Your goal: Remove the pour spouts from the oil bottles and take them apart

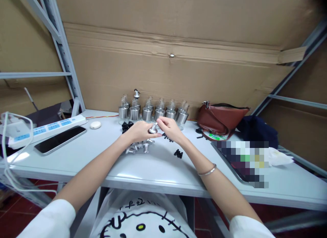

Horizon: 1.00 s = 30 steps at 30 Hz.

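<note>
My left hand (139, 131) is closed around a small silver metal spout part (153, 128) held just above the white table (153, 166). My right hand (169, 127) meets it from the right, its fingertips pinched on the top of the same part. Under the hands lies a pile of several similar silver parts (140, 147). Small black plugs lie in a heap (126, 125) behind the left hand and in a small cluster (178, 153) near my right wrist. A row of several glass bottles with silver collars (153, 112) stands behind the hands against the cardboard.
A white power strip (48, 127), a dark phone (60, 139) and a small white oval object (95, 124) lie at the left. A brown leather bag (221, 118), dark cloth (258, 129) and a tablet (242, 159) sit at the right. Cardboard sheets (166, 71) back the shelf.
</note>
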Tool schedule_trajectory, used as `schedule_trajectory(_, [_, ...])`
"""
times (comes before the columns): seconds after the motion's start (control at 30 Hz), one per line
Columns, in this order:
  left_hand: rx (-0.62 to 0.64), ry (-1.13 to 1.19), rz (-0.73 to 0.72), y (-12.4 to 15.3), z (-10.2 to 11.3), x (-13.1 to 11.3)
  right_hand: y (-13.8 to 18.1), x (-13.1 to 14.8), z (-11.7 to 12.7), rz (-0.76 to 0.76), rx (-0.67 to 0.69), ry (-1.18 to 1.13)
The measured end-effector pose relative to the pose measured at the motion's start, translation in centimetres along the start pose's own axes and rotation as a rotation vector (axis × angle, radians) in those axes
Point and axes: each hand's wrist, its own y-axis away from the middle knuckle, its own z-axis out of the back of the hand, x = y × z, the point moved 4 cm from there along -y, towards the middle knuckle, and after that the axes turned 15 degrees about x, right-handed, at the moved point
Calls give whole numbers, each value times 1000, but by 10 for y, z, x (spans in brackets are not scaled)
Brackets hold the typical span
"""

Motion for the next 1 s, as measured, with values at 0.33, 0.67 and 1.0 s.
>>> schedule_trajectory(0.33, [-144, 216, 18, 1, 10, 0, -1, -12, 2, -43, -175, 98])
schedule_trajectory(0.67, [-91, 1318, 50, -12, -7, 15, 4, -7, 5, 165, -185, 335])
schedule_trajectory(1.0, [-233, 1411, 143, -8, -1, 21, 0, -20, 14, 57, -46, 64])
